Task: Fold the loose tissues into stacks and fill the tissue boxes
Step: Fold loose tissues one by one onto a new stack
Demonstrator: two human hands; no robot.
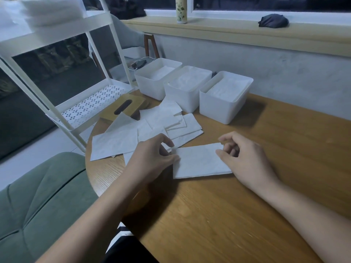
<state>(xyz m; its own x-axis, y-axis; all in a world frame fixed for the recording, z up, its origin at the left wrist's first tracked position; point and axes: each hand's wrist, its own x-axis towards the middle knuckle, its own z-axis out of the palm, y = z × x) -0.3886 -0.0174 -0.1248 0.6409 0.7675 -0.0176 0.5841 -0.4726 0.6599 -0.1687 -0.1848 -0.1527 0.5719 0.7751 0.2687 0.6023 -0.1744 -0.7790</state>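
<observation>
A folded white tissue (199,161) lies flat on the wooden table (247,196) between my hands. My left hand (152,156) pinches its left edge with curled fingers. My right hand (241,158) pinches the tissue's right end between thumb and curled fingers. Behind it lies a loose heap of white tissues (148,128), several overlapping. Three white open boxes stand in a row further back: the left box (152,86), the middle box (184,95) and the right box (218,109), each with white tissues inside.
A wooden lid with a slot (123,108) lies at the table's far left edge. A white metal rack (62,59) stands left of the table, with stacked white tissues on top. A green chair cushion (38,196) is at lower left. A window sill runs along the back.
</observation>
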